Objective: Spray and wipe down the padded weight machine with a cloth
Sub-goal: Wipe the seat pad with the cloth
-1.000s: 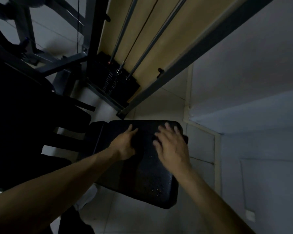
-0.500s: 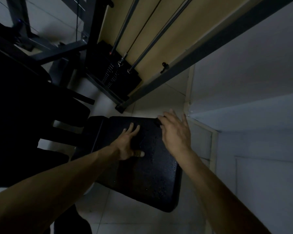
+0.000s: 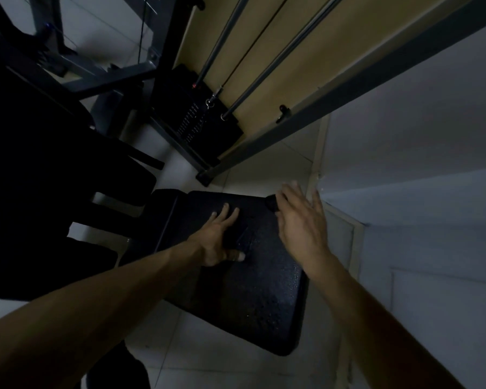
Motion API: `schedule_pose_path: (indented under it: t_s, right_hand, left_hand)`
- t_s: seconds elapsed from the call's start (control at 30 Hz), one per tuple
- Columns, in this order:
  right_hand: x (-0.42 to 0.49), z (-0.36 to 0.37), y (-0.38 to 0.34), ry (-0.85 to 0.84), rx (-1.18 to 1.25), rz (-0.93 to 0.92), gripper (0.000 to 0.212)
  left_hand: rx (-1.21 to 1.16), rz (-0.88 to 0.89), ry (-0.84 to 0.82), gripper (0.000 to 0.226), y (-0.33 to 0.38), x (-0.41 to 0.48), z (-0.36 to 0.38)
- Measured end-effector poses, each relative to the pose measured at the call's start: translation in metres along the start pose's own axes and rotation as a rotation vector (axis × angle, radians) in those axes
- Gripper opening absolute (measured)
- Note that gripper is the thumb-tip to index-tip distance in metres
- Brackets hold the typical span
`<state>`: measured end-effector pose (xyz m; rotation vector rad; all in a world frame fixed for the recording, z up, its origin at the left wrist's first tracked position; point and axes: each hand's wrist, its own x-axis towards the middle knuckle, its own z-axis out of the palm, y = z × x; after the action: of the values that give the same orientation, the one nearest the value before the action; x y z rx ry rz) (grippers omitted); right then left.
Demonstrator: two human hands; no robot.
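Black pad (image 3: 258,290) bears the left hand (image 3: 216,240) flat; right hand (image 3: 300,223) has shifted wallward.

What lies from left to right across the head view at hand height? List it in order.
Dark machine → left hand → right hand → pale wall. The black pad spans both hands, so it is left out.

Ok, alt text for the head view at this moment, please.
A person's left hand rests flat on a black padded seat speckled with droplets; the right hand, fingers spread, is over its far right corner. A weight stack and guide rods stand behind.
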<state>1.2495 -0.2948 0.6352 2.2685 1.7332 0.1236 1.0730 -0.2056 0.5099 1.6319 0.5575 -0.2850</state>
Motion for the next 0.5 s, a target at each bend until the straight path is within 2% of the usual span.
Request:
schedule_pose_path:
  t_s: [0.07,0.2,0.3,0.4,0.5]
  right_hand:
    - [-0.008,0.000,-0.011,-0.020,0.023,-0.011,0.049]
    - [-0.078,-0.009,-0.047,-0.167,0.026,-0.256,0.053]
    - [-0.095,-0.016,-0.042,-0.223,-0.023,-0.378,0.066]
    - [-0.052,-0.018,-0.013,-0.089,-0.092,-0.231,0.062]
    - [-0.002,-0.007,-0.004,-0.017,-0.081,-0.005,0.054]
  left_hand:
    - [0.009,0.002,-0.004,0.126,0.000,-0.002,-0.002]
    - [-0.019,0.014,-0.026,0.126,-0.003,-0.004,-0.010]
    - [0.023,-0.043,0.000,0.125,-0.015,-0.007,-0.015]
    - [0.035,-0.142,0.001,0.132,-0.028,-0.007,-0.013]
    - [-0.008,-0.142,-0.013,0.134,-0.033,-0.005,-0.011]
